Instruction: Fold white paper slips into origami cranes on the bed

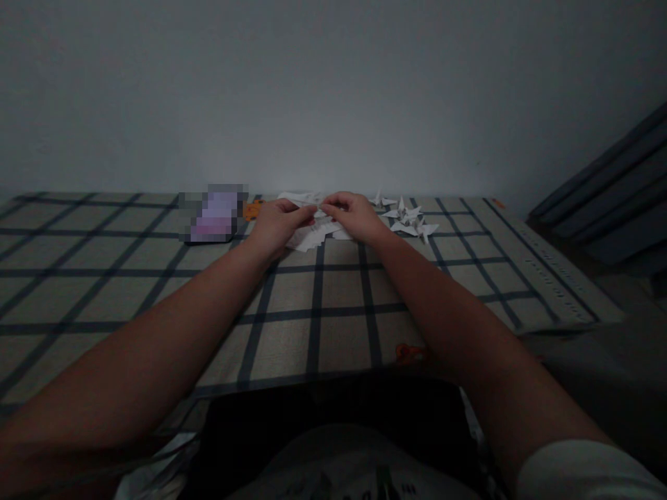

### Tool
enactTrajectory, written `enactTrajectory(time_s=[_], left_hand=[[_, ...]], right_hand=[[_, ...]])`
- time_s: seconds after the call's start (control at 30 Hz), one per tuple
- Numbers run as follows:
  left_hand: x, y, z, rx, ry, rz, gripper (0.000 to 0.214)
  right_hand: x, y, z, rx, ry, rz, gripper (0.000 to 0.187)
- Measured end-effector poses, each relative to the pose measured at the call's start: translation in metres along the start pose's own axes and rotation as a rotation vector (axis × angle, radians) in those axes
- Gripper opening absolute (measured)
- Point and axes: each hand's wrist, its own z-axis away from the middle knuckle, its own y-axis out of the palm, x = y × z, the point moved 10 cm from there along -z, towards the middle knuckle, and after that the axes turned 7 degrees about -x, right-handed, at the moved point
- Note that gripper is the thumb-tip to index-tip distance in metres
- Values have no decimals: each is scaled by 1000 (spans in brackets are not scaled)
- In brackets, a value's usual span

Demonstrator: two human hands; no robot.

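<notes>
My left hand (282, 221) and my right hand (352, 214) meet at the far side of the table, fingertips pinched close together. Between them is a small white piece of paper (319, 208), mostly covered by the fingers, so its shape is unclear. Beneath and around both hands lie loose white paper pieces (307, 239), spread in an overlapping pile. Just right of my right hand sits a cluster of folded paper cranes (409, 221), with pointed tips sticking out.
A blurred phone-like object (215, 215) with a purple face stands left of the hands, beside an orange item (252, 210). A checked cloth (281, 305) covers the table, with an orange clip (409, 353) at its near edge. Behind rises a wall (333, 97); dark curtain folds (609, 187) hang right.
</notes>
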Motion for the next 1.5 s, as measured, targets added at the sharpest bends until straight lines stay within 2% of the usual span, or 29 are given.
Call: enactTrajectory(time_s=[0.23,0.33,0.4,0.6,0.87,1.07,1.27,1.5], left_hand=[[-3,-2,2,-17,-7,-49,18],[-3,-4,1,-27,18,-69,18],[-3,-4,1,-27,29,-47,20],[-3,8,3,69,10,84,28],[-4,3,0,22,14,115,24],[0,9,3,40,-55,132,28],[-2,5,0,3,-25,146,23],[1,12,7,37,-160,145,19]], right_hand=[[2,-3,1,-29,12,-58,12],[-1,-4,0,-59,46,-147,18],[-2,-2,0,-47,60,-176,20],[-3,1,0,-27,60,-208,21],[-8,1,2,-27,136,-270,22],[-4,2,1,-18,118,-252,22],[3,2,-1,-14,36,-159,17],[-6,3,0,-24,97,-211,22]])
